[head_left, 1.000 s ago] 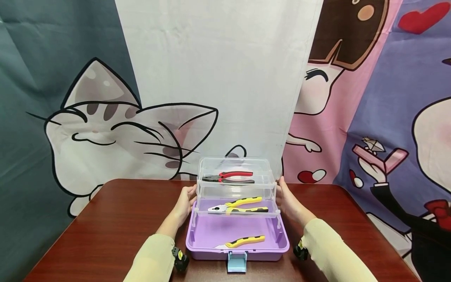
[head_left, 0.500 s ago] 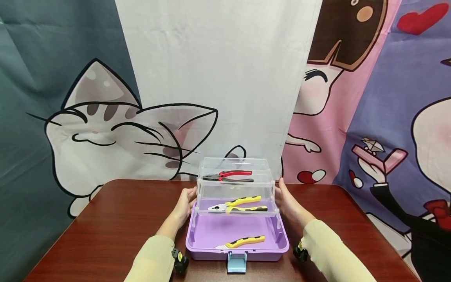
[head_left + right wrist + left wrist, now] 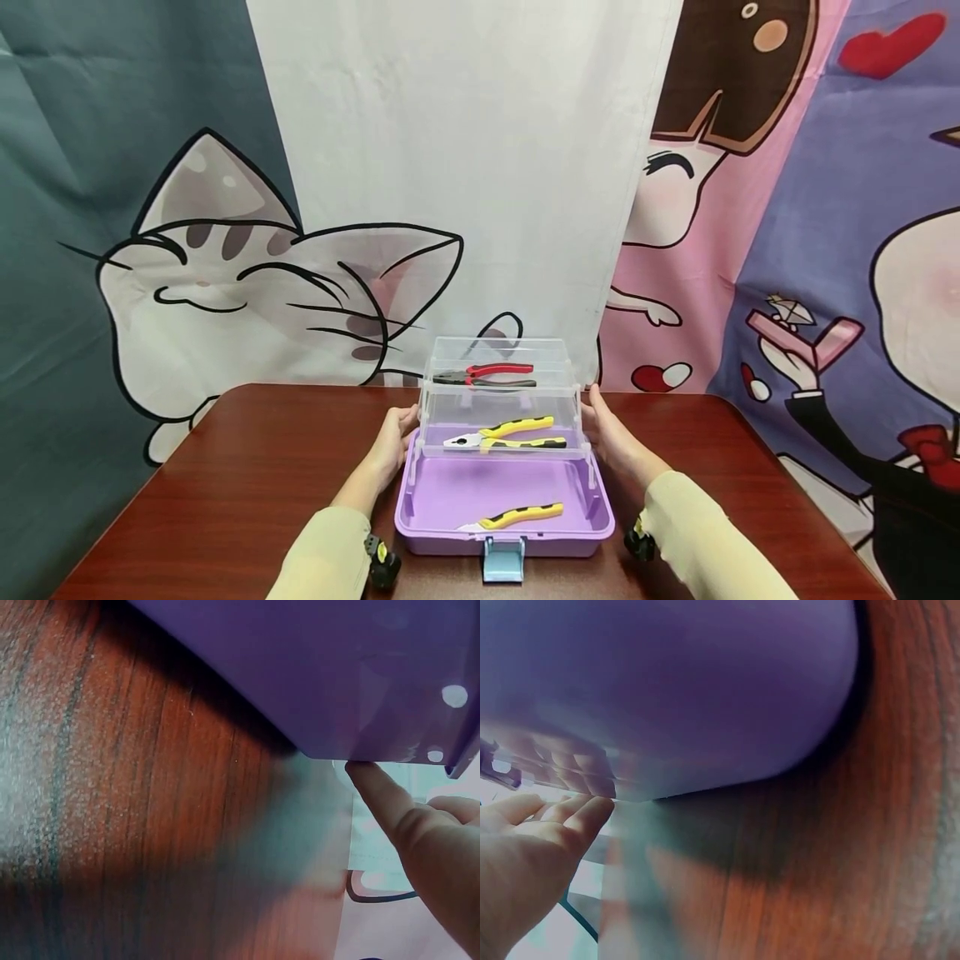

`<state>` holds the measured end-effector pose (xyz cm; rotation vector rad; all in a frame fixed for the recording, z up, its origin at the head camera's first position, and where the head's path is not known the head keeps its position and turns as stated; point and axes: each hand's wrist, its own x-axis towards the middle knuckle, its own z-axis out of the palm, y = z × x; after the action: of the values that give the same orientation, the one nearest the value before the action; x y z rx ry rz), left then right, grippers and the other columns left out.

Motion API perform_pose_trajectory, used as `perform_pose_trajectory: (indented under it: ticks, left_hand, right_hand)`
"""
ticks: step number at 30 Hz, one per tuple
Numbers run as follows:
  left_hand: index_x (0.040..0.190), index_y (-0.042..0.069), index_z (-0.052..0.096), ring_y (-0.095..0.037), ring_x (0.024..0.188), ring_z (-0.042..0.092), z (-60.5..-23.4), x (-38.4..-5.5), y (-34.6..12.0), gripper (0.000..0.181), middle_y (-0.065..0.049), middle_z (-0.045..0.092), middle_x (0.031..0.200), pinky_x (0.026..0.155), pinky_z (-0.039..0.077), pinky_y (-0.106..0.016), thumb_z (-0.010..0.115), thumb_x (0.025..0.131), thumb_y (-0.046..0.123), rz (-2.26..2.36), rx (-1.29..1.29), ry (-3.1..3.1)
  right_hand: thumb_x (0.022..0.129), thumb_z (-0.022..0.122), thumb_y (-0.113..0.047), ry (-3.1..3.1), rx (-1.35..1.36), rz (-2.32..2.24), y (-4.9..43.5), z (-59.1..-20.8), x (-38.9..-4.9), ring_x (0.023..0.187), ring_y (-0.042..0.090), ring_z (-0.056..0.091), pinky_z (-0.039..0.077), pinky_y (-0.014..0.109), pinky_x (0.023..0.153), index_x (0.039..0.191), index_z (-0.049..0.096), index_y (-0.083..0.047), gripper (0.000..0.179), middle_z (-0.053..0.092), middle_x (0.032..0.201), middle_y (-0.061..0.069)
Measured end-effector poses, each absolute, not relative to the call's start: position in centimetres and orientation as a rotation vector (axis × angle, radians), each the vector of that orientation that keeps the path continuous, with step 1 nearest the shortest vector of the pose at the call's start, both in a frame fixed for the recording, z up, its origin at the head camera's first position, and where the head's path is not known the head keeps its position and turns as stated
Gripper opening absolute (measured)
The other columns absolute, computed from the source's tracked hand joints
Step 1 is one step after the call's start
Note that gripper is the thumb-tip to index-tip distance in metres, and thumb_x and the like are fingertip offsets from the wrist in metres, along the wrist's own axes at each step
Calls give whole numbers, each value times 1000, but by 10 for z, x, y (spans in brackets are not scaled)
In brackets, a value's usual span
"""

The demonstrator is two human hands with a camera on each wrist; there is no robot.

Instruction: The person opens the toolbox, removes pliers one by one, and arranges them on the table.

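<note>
A purple toolbox [image 3: 442, 547] stands unfolded on the table, its clear stepped trays [image 3: 453, 407] raised at the back. Red-and-black pliers [image 3: 506, 368] lie in the upper tray, yellow-and-black pliers [image 3: 521, 427] in the lower one. On the purple floor rests a tool with a yellow-and-black handle [image 3: 522, 515], its front end partly hidden by the rim. My left hand [image 3: 388, 440] touches the back left side with loosely extended fingers [image 3: 592, 814]. At the back right side is my right hand [image 3: 617, 440], a straight finger [image 3: 371, 784] right at the box's edge.
The brown wooden table [image 3: 247, 467] extends to both sides of the toolbox. A light blue latch [image 3: 504, 560] hangs down at its front. Behind the table hangs a cartoon-printed curtain [image 3: 480, 167]. A small black device [image 3: 384, 565] sits at each wrist.
The clear trays and the pliers in them have shifted slightly back and left. My right fingers have moved a little left with them; my left hand has barely moved.
</note>
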<state>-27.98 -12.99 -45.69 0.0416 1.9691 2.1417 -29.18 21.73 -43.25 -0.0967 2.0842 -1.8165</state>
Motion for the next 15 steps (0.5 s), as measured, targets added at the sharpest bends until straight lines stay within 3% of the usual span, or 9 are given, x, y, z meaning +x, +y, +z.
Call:
perform_pose_trajectory:
  ticks: [5,10,15]
  left_hand:
    - [151,4,9,-38,140,24,-461,-278,-130,72,-19,9,158,108,37,-42,21,92,42,2101,45,2012]
    - [151,2,9,-37,141,22,-464,-279,-130,75,-20,11,157,108,37,-43,24,94,48,2087,47,2032]
    - [150,1,13,-39,139,26,-458,-273,-131,69,-22,18,155,108,37,-45,26,95,40,2039,45,2103]
  right_hand:
    - [90,8,-72,2081,-98,-1813,217,-432,-289,135,45,32,30,59,109,152,16,-10,89,31,150,26]
    - [93,8,-69,2129,-130,-1787,215,-432,-287,135,45,32,30,60,109,151,16,-5,87,30,149,28]
    - [91,10,-72,2177,-176,-1747,217,-439,-291,135,44,32,32,59,108,151,14,-5,91,29,150,26]
